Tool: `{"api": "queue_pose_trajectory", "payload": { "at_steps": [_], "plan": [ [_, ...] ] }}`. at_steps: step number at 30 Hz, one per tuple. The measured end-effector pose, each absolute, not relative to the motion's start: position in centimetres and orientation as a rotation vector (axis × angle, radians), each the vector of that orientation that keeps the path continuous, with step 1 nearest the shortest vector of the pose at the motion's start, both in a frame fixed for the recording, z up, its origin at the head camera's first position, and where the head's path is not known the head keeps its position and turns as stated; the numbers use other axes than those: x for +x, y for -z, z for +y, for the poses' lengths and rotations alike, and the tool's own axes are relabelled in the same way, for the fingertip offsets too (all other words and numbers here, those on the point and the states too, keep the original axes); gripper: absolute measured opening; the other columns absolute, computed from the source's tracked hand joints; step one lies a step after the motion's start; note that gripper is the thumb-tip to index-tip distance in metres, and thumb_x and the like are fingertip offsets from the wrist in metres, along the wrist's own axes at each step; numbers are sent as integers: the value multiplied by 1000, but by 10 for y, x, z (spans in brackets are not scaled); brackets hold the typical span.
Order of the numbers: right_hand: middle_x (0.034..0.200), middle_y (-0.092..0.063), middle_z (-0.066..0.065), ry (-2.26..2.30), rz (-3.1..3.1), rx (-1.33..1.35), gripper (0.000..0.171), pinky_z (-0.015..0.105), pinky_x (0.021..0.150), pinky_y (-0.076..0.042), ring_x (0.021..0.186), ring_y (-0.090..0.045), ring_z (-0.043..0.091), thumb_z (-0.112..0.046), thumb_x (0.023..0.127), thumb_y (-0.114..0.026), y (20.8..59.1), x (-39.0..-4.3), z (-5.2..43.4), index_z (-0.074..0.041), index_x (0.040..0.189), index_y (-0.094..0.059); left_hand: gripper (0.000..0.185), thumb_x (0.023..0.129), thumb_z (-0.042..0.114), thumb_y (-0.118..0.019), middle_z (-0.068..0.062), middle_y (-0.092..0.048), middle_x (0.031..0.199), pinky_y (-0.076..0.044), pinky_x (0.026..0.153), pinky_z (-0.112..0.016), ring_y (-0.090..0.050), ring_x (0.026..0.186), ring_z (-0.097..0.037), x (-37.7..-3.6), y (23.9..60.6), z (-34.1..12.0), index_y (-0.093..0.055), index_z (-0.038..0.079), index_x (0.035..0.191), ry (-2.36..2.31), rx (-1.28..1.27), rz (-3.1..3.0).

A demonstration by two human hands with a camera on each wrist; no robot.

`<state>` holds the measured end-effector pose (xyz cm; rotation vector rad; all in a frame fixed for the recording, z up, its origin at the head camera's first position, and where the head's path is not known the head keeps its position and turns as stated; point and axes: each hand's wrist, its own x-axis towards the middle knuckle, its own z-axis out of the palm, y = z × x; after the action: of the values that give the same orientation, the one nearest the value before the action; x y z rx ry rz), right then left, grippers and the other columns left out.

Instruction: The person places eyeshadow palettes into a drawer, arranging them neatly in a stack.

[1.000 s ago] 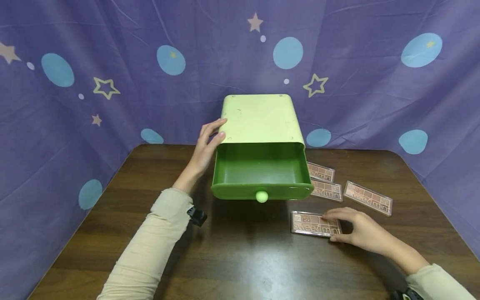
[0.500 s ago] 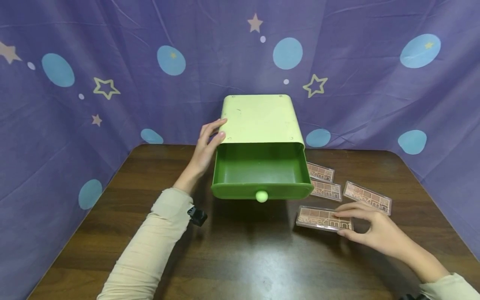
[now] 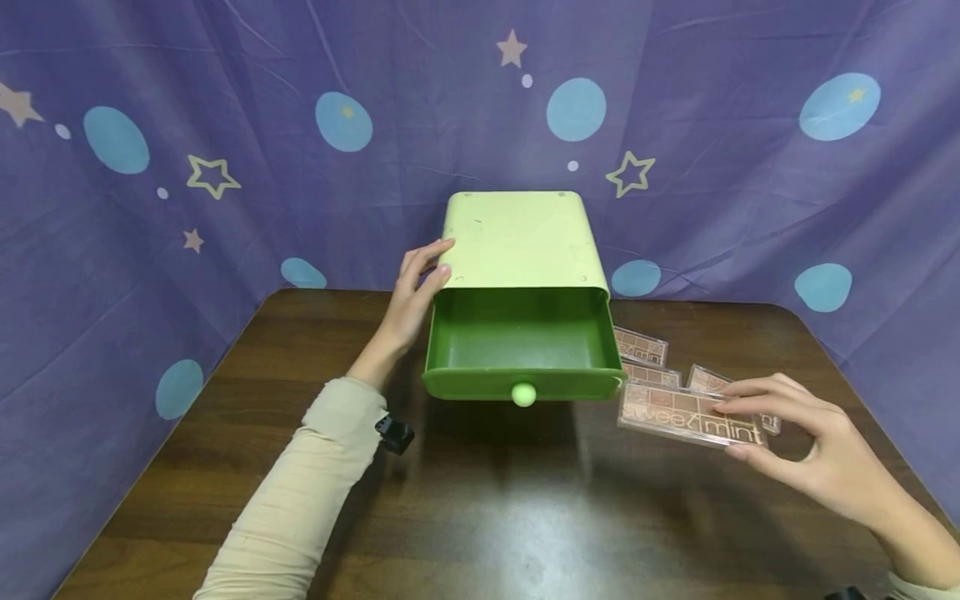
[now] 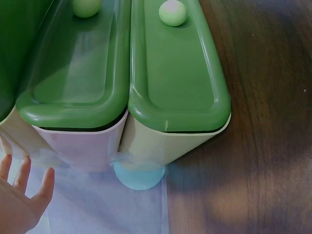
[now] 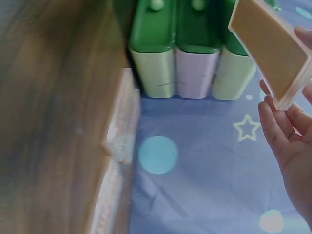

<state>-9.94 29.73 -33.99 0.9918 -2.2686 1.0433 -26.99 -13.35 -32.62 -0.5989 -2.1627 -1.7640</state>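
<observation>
Right hand (image 3: 813, 454) raised off the bench (image 3: 480, 517), fingers curled, pinching a palette (image 3: 690, 414) by its near right end between thumb below and fingertips above. Palette held flat, clear of the bench, lettering up, its far end just off the right front corner of the drawer (image 3: 522, 350). Seen in the right wrist view as a tan slab (image 5: 270, 48) in a clear case, resting against the fingers (image 5: 280, 134). Just beyond the right hand, three more palettes flat on the bench: one (image 3: 640, 344) tucked beside the drawer's right wall, one (image 3: 651, 375) partly under the held one, one (image 3: 708, 379) mostly hidden behind the fingers.

Left hand (image 3: 414, 292) wide, fingers straight, laid against the left upper edge of the box (image 3: 521, 242), thumb on the side wall. Only fingertips (image 4: 24, 187) visible in the left wrist view, spread and holding nothing.

Drawer pulled out in front of the left hand, dark green inside, pale knob (image 3: 523, 394) on its front face. Purple starry cloth (image 3: 225, 125) hung behind and to both sides of the hands.
</observation>
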Motion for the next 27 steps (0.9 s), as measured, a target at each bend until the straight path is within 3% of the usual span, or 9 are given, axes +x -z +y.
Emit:
{"api": "queue_pose_trajectory", "payload": {
  "at_steps": [7, 15, 27],
  "plan": [
    [116, -64, 22, -1310, -2062, 1184, 34, 21, 95, -37, 111, -55, 21, 7, 77, -78, 316, -100, 292, 14, 108, -67, 47, 97, 20, -51, -14, -35, 147, -37, 104, -50, -39, 127, -30, -270, 327, -134, -51, 5, 142, 1765, -602, -2161],
    [116, -61, 30, -1550, -1878, 1319, 31, 24, 97, -39, 111, -55, 28, 14, 78, -71, 300, -107, 288, 25, 106, -61, 48, 97, 22, -51, -14, -35, 147, -36, 104, -49, -39, 127, -29, -270, 328, -134, -51, 5, 142, 1760, -613, -2153],
    [114, -65, 24, -1321, -1983, 1175, 28, 24, 97, -38, 109, -56, 23, 4, 80, -76, 281, -121, 260, 14, 105, -68, 47, 97, 21, -50, -14, -35, 146, -35, 105, -49, -38, 128, -29, -271, 327, -135, -51, 4, 141, 1757, -618, -2157]
  ]
}}
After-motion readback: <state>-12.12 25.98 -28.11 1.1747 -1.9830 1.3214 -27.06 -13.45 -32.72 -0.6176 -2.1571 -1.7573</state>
